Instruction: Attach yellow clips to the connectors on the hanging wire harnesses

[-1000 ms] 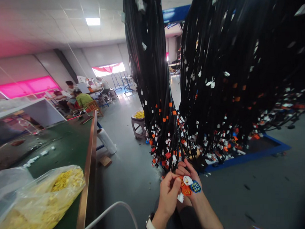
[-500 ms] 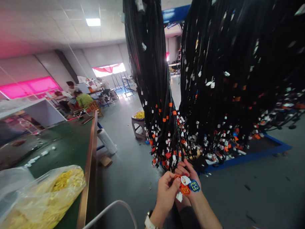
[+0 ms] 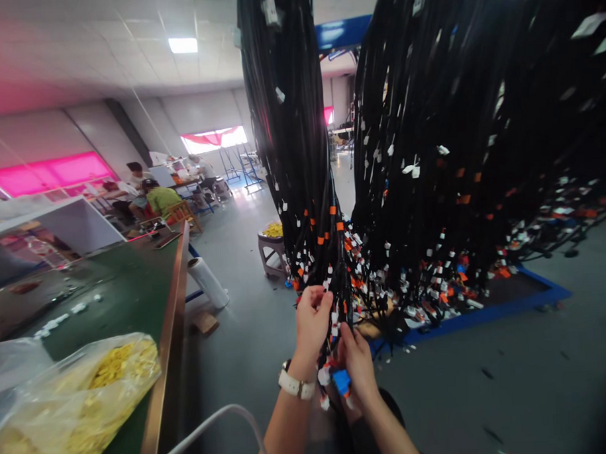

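Observation:
Thick bundles of black wire harnesses hang in front of me, their lower ends full of white, orange and red connectors. My left hand, with a white watch on the wrist, reaches up and closes its fingers on the hanging wire ends. Lower down, my right hand is closed around a cluster of connectors, one of them blue, others white and red.
A green-topped bench runs along my left, with a clear bag of yellow parts on it. A roll of film and a stool holding yellow parts stand on the floor. People sit at tables far left. A blue rack base lies right.
My left hand has left the connectors and risen to the hanging wire ends. My right hand has turned over and dropped slightly, still gripping the connector cluster. The view has shifted a little.

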{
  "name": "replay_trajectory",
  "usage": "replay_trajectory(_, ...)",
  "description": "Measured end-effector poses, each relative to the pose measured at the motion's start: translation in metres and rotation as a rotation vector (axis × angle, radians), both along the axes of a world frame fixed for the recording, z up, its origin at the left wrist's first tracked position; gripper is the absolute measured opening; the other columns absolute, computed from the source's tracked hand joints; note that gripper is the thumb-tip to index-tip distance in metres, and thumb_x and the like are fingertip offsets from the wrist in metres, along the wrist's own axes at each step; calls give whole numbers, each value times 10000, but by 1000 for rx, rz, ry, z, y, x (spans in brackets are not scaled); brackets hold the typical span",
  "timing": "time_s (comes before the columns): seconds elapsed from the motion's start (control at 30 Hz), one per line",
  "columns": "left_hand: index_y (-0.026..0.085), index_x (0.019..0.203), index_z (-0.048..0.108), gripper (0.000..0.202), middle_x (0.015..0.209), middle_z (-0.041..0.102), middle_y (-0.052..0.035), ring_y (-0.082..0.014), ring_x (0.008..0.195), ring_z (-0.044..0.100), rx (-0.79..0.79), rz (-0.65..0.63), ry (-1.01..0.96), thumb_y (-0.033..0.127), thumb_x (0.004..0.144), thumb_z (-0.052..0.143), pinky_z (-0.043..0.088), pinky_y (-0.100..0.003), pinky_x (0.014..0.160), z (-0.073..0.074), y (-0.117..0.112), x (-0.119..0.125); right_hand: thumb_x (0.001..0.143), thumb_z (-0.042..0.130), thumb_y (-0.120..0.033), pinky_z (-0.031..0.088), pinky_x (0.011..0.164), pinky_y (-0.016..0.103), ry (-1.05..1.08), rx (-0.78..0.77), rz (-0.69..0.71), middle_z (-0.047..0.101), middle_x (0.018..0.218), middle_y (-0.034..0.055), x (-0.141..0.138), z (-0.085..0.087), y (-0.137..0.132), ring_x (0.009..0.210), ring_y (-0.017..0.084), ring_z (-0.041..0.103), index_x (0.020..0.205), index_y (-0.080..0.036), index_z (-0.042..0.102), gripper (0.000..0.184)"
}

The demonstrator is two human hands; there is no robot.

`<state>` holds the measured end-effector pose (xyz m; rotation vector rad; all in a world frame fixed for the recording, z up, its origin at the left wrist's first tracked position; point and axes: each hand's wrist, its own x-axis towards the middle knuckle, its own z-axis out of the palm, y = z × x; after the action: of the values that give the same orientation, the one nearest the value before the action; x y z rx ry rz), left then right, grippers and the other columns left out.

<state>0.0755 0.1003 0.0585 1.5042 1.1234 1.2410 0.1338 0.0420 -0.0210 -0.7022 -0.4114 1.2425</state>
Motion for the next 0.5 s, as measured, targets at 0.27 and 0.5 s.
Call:
replay_trajectory(0.27,95,1328,318,791,1285,434,-220,-311,1218,399,224,58,351,422,697,665,310,-419,1011,36,65,43,691,665,-453,327,365,261,-390,-273,-218,573,490,-49,-18,26,-11,362,143,476,842,-254,590,261)
replay_trajectory(0.5,135,1419,72,1070,1391,293,-259,-375,1296,287,110,185,615,538,631,673,304,-483,1001,55,103,72,810,497,-474,467,594,295,-867,-249,-330,696,831,109,-20,12,-9,750,241,649,923,-196,585,313)
